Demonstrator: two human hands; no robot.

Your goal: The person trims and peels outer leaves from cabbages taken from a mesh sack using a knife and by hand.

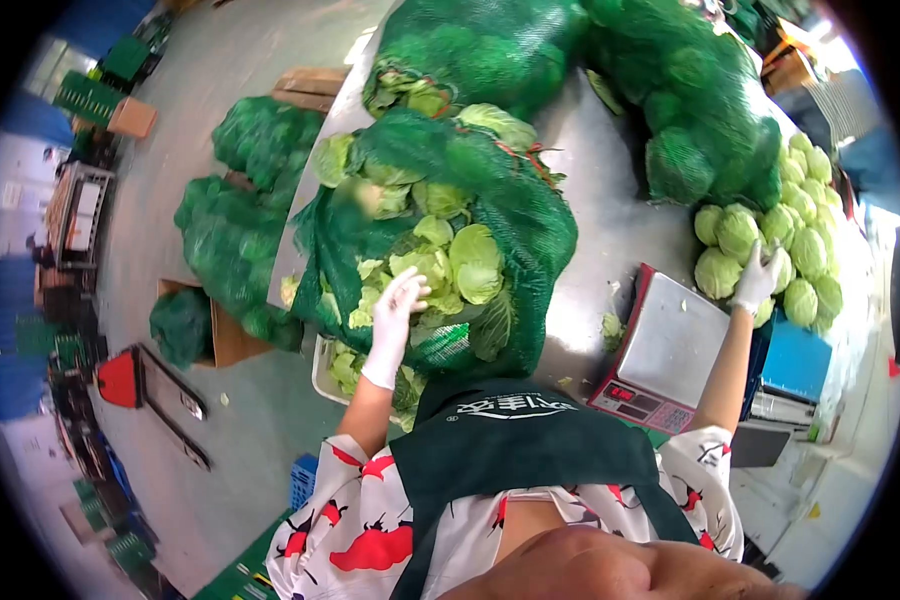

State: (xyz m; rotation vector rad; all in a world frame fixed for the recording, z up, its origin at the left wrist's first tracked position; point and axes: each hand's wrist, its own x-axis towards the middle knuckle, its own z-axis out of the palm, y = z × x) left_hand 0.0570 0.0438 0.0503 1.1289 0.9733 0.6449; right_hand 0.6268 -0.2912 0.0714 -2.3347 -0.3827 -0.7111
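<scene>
My left hand (398, 308), in a white glove, is over loose cabbage leaves (425, 262) in an opened green mesh bag (545, 225); its fingers look bent, and whether they hold a leaf is hidden. On the right, my right hand (758, 277), also gloved, has its fingers apart on a pile of pale green cabbages (808, 215), touching one near the pile's lower left. Between the hands lies a red scale (675, 340) with a metal plate and a small lit display.
Full green mesh bags (485, 50) stand at the back of the metal table (595, 150). More filled bags (225, 235) lie on the floor at left, near a cardboard box (232, 335) and a red-ended cart (120, 380). A white bin (322, 375) with leaves sits below the table edge.
</scene>
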